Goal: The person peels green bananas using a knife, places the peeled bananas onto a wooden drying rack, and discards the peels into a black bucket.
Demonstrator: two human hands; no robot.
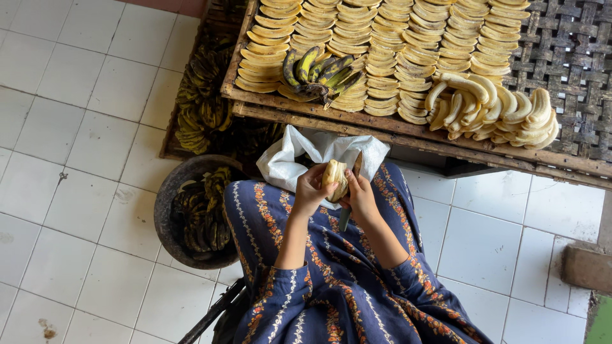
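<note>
My left hand [311,190] holds a peeled pale banana [335,179] in front of my lap. My right hand [361,195] grips a knife [351,191], its blade up against the banana and its dark handle pointing down. A white cloth [299,156] lies over my knees under the hands. I wear a dark blue patterned garment [331,280].
A woven wooden tray [567,57] ahead carries rows of sliced banana [382,44], a green unpeeled bunch [319,70] and a heap of peeled bananas [491,108]. A round dark basket [175,191] of peels sits at my left on the white tiled floor [70,159].
</note>
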